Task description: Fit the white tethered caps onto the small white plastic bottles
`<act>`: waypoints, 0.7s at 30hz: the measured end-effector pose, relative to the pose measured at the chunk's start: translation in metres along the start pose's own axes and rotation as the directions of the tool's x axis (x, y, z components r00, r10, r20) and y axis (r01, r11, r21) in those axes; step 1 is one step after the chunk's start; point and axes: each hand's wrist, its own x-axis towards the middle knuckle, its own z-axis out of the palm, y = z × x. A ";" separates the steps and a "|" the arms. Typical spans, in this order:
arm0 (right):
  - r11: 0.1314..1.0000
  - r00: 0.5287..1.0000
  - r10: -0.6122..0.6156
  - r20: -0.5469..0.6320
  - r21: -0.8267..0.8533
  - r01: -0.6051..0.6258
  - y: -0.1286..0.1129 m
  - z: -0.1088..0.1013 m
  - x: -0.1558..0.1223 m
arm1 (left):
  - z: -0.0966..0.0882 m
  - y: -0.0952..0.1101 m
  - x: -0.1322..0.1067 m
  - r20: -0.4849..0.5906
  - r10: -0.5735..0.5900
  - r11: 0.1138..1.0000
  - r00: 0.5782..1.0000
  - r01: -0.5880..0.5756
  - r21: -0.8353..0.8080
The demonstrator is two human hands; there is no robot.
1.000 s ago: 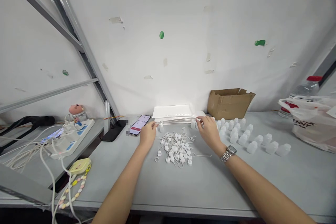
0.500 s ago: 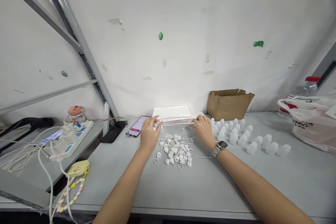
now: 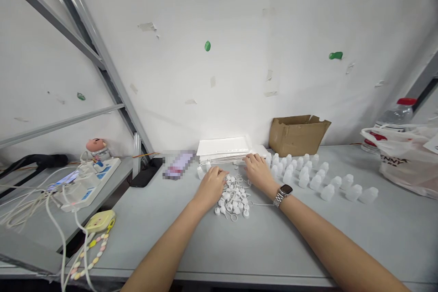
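My left hand (image 3: 211,188) reaches over the left side of a pile of small white plastic caps with ring loops (image 3: 236,201). Its fingers are bent together, with the tips at the pile's upper edge; whatever they grip is hidden. My right hand (image 3: 257,171), with a watch on its wrist, is beyond the pile, close to the front of a stack of white trays (image 3: 222,147). Its fingers are curled, and a small white piece (image 3: 238,163) shows by the tips. Two small white bottles (image 3: 200,173) stand left of the stack.
Several translucent white bottles (image 3: 304,178) stand in loose rows on the right. Behind them is an open cardboard box (image 3: 297,138). A plastic bag (image 3: 407,159) and large bottle (image 3: 397,116) are far right. On the left lie a phone (image 3: 179,165), a power strip (image 3: 94,185) and cables.
My left hand has moved right and nearer, from beside the tray stack to the cap pile, uncovering the white bottles there. My right hand has shifted slightly left.
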 end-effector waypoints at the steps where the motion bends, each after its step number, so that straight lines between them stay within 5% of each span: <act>1: 1.000 1.000 -0.008 0.006 0.001 0.008 0.000 0.001 0.000 | 0.002 0.000 0.000 -0.004 -0.002 1.000 1.000 0.002 0.023; 9: 0.997 0.995 -0.070 0.078 0.021 0.068 0.001 0.008 0.001 | 0.004 -0.008 0.003 0.027 -0.069 0.997 0.997 0.068 0.024; 21: 0.999 0.996 -0.008 0.093 0.044 0.004 0.003 -0.002 -0.003 | 0.012 -0.017 0.005 -0.040 -0.165 0.961 0.985 0.151 -0.231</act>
